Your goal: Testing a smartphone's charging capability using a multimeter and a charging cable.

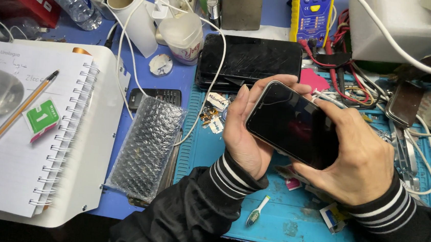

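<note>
From the head camera, both hands hold one smartphone up over the blue work mat. Its dark screen faces up and it is tilted. The left hand wraps around the left end of the phone, with fingers curled over the top edge. The right hand grips the right end, with the thumb lying on the glass. Both arms wear black sleeves with white stripes at the cuffs.

Just behind the phone, a second smartphone with a cracked screen lies flat on the table. Near it stands a white plastic cup, and a white cable loops past it. A bubble wrap bag lies to the left of the left hand, and a small black keypad phone sits above the bag. Further left is a spiral notebook with an orange pen on the page. A small toothbrush lies on the mat, close to the left cuff. A yellow and blue multimeter stands at the back, with red wires beside it.
</note>
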